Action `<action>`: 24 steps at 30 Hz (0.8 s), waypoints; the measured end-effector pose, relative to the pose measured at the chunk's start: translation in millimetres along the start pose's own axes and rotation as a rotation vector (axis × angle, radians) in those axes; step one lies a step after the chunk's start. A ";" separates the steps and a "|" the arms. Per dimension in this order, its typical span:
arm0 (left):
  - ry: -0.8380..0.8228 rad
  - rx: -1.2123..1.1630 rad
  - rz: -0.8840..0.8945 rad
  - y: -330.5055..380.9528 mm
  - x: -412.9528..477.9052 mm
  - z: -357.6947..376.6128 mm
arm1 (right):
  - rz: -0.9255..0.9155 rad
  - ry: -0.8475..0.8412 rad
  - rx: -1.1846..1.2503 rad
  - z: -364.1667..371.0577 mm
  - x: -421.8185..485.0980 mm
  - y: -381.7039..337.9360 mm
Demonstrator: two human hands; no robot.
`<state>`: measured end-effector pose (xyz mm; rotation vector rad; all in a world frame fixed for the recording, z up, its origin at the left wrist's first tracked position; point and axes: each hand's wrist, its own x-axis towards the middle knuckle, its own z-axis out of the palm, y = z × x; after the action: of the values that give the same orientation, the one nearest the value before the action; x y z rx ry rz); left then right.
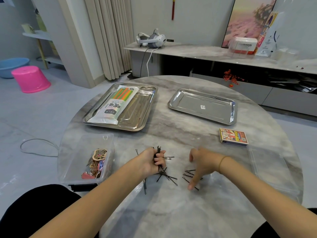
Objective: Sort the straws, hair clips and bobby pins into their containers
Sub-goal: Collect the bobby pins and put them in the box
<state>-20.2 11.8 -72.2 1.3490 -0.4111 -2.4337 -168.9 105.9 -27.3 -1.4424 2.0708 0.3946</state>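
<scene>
Head view: my left hand (151, 162) fisting bundle of bobby pins (159, 158), more lying loose on tabletop (171, 134); right hand (199, 164) spread, fingertip pressing one pin. Thin, stiff, slippery wire, I judge; pinching mid-length

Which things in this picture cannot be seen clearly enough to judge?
Head view only:
- Black bobby pins in the left hand: the fingers hide the count.
- Loose black bobby pins: the right hand partly covers them.
- Colourful hair clips: piled, too small to count.
- Clear plastic lid: transparent, edges faint.
</scene>
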 end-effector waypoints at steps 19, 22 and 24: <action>-0.013 -0.019 -0.022 -1.2 7.1 -8.5 | -0.171 0.236 -0.260 19.3 2.6 -20.1; -0.032 0.033 -0.018 -2.1 5.8 -7.7 | -0.165 0.246 -0.105 15.4 9.2 -18.1; -0.047 0.070 -0.016 -3.0 6.0 -6.9 | -0.167 0.226 0.204 6.4 8.9 -10.8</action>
<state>-17.7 11.4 -81.5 1.3303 -0.5030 -2.4898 -159.3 98.7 -36.9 -1.5783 2.0724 -0.0480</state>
